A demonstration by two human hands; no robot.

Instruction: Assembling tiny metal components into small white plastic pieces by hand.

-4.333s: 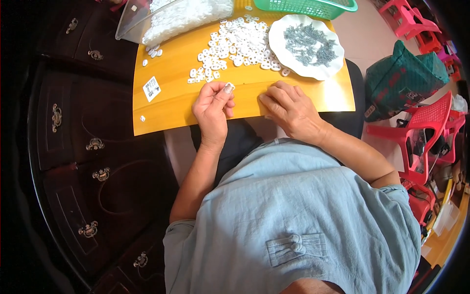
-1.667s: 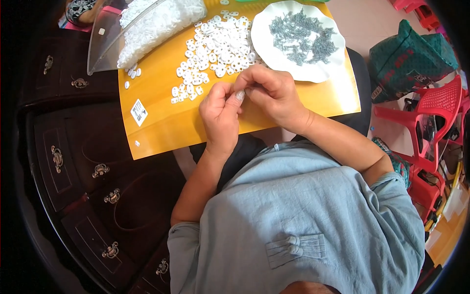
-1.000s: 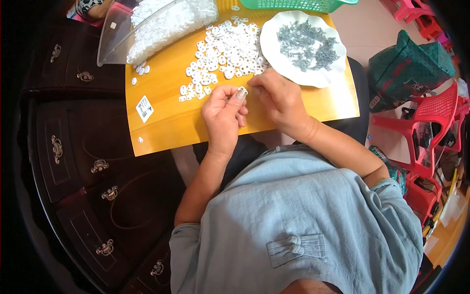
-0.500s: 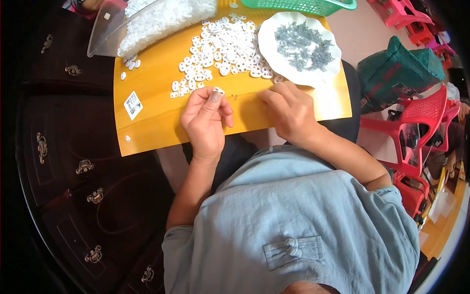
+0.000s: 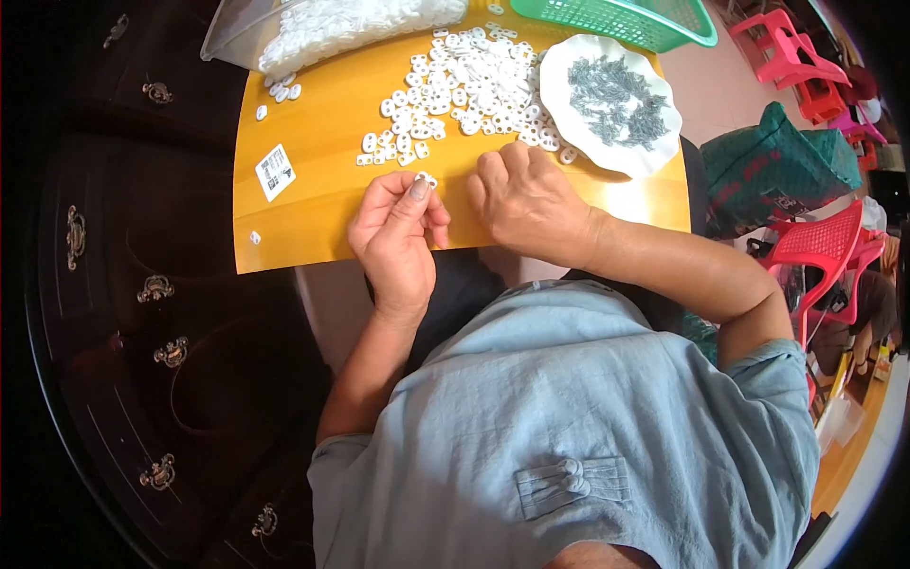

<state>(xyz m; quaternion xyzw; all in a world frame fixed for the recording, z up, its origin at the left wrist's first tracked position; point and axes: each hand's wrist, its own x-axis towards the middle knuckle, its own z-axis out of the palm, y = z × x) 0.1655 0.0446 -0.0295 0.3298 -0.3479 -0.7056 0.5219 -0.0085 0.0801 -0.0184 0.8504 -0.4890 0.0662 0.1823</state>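
Note:
Between its thumb and fingertips my left hand [image 5: 396,232] pinches a small white plastic piece [image 5: 427,179] with two holes, just above the yellow tabletop [image 5: 327,213]. My right hand [image 5: 536,204] is closed, knuckles up, over the tabletop to the right of it. Its fingertips are tucked out of sight, so whatever they hold cannot be made out. Beyond both hands spreads a heap of similar white pieces [image 5: 483,81]. A white scalloped plate [image 5: 557,106] at the far right carries a pile of small grey metal screws or pins [image 5: 607,95].
A clear bin [image 5: 227,38] full of white pieces stands at the back left, a green basket [image 5: 654,28] at the back right. Dark drawers [image 5: 123,313] flank the left side. Right of the table are a green bag [image 5: 777,171] and red plastic chairs [image 5: 820,242].
My right hand has moved left, closer to my left hand. The tiny metal bits seen between the hands are no longer visible. The view has shifted slightly; my left hand keeps its pinch.

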